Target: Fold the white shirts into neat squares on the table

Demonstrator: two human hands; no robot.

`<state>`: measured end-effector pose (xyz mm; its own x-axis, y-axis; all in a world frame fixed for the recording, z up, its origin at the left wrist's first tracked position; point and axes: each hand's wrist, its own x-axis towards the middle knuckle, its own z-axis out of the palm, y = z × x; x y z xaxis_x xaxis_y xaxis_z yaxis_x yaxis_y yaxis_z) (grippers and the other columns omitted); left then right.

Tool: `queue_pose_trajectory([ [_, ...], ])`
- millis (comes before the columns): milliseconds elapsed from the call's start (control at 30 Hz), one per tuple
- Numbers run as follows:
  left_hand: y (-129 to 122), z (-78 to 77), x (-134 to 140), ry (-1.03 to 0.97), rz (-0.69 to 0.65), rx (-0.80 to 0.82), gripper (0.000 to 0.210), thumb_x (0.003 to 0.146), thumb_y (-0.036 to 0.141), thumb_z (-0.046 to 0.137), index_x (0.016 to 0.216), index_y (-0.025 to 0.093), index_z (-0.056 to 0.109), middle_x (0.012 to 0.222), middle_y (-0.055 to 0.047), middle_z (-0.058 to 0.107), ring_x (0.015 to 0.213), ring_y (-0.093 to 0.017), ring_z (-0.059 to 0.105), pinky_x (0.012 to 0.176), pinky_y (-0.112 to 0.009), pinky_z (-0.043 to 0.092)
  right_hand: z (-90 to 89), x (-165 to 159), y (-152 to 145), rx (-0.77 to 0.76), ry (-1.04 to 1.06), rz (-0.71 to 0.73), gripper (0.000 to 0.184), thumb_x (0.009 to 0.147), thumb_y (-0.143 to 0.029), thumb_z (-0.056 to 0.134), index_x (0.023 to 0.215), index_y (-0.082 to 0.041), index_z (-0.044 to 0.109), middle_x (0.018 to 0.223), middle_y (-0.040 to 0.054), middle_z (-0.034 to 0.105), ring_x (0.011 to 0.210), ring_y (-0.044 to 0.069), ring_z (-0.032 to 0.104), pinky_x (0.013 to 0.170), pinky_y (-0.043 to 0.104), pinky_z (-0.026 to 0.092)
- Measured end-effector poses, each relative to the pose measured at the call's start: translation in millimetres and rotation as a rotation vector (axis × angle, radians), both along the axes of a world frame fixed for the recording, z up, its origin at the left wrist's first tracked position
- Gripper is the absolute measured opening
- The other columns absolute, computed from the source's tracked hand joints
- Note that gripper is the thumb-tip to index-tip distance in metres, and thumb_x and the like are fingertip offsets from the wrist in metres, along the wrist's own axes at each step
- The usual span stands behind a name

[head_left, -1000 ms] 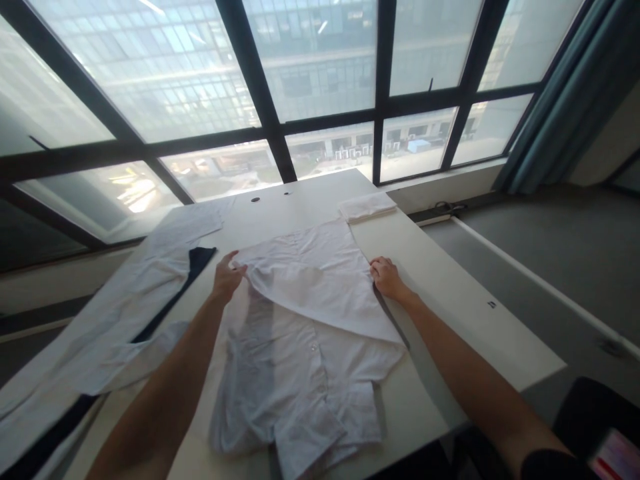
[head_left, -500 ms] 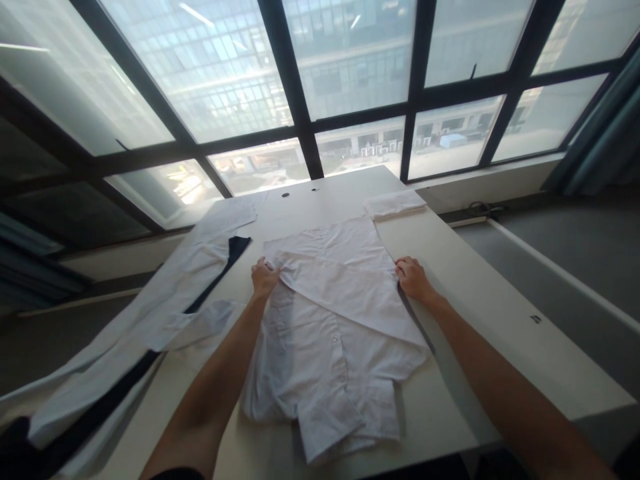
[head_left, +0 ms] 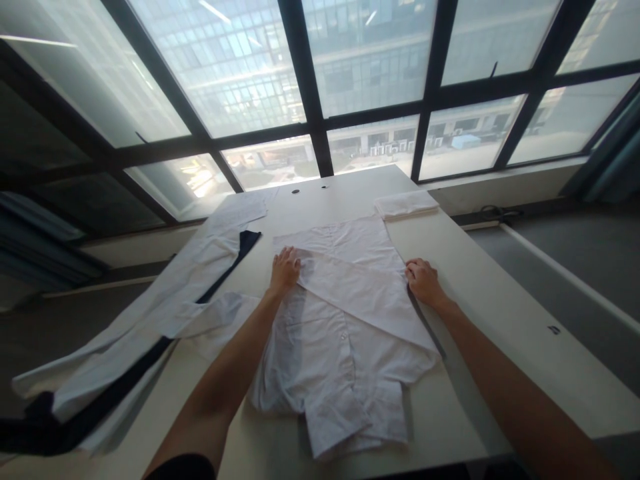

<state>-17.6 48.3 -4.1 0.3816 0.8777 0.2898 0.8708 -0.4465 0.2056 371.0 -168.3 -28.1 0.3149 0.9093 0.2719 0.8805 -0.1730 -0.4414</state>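
Observation:
A white button shirt (head_left: pixel 350 293) lies partly folded on the table, its collar end toward me and one sleeve laid slantwise across its middle. My left hand (head_left: pixel 286 269) rests on the shirt's left part, fingers flat on the cloth and holding nothing. At the right edge of the shirt is my right hand (head_left: pixel 423 279), its fingers curled around the cloth there. The tips of those fingers are partly hidden.
The shirt is on a white table (head_left: pixel 500 320) against large windows. A folded white cloth (head_left: pixel 407 204) lies beyond my right hand. More white garments (head_left: pixel 150 300) with a dark strip (head_left: pixel 145 360) are spread along the left side, hanging over the edge.
My left hand has moved from the shirt's left edge inward onto the cloth and flattened there. My right hand stays at the right edge. The view has shifted slightly.

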Motion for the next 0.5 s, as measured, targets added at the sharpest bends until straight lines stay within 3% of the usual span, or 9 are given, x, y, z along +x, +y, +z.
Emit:
queue_pose_trajectory([
  [167, -2, 10.9, 16, 0.233, 0.101, -0.275, 0.061, 0.105, 0.045, 0.032, 0.157, 0.014, 0.036, 0.166, -0.019, 0.024, 0.153, -0.040, 0.020, 0.118, -0.064, 0.018, -3.2, -2, -1, -0.016, -0.023, -0.101, 0.025, 0.096, -0.028, 0.050, 0.093, -0.017, 0.072, 0.125, 0.0115, 0.064, 0.115, 0.028, 0.054, 0.098, 0.042, 0.039],
  [300, -29, 37.4, 47, 0.235, 0.012, -0.113, 0.058, 0.100, 0.034, 0.044, 0.153, 0.010, 0.041, 0.160, -0.021, 0.036, 0.150, -0.039, 0.027, 0.119, -0.063, 0.019, -2.6, 1, 2, -0.017, 0.014, -0.135, 0.021, 0.093, -0.031, 0.057, 0.085, -0.019, 0.072, 0.125, 0.0090, 0.064, 0.116, 0.027, 0.054, 0.099, 0.041, 0.039],
  [367, -67, 49.0, 74, 0.104, -0.214, -0.048, 0.051, 0.100, 0.028, 0.045, 0.149, 0.014, 0.046, 0.149, -0.018, 0.050, 0.140, -0.031, 0.044, 0.117, -0.050, 0.032, -0.1, 5, 3, -0.025, 0.042, -0.119, 0.021, 0.092, -0.032, 0.059, 0.083, -0.020, 0.072, 0.126, 0.0081, 0.065, 0.118, 0.026, 0.054, 0.101, 0.040, 0.038],
  [433, -118, 55.0, 103, -0.009, -0.581, -0.125, 0.043, 0.101, 0.032, 0.048, 0.143, 0.022, 0.053, 0.134, -0.010, 0.061, 0.123, -0.023, 0.057, 0.109, -0.037, 0.044, 2.9, 11, 2, -0.041, 0.068, -0.067, 0.020, 0.092, -0.033, 0.059, 0.083, -0.020, 0.073, 0.127, 0.0072, 0.065, 0.119, 0.026, 0.054, 0.102, 0.040, 0.038],
  [500, -169, 54.1, 128, -0.011, -0.860, -0.166, 0.039, 0.097, 0.037, 0.060, 0.134, 0.026, 0.060, 0.124, -0.007, 0.065, 0.111, -0.022, 0.061, 0.102, -0.035, 0.047, 5.4, 16, 1, -0.054, 0.084, -0.006, 0.019, 0.092, -0.033, 0.060, 0.085, -0.021, 0.073, 0.129, 0.0066, 0.065, 0.120, 0.025, 0.054, 0.103, 0.040, 0.037],
])
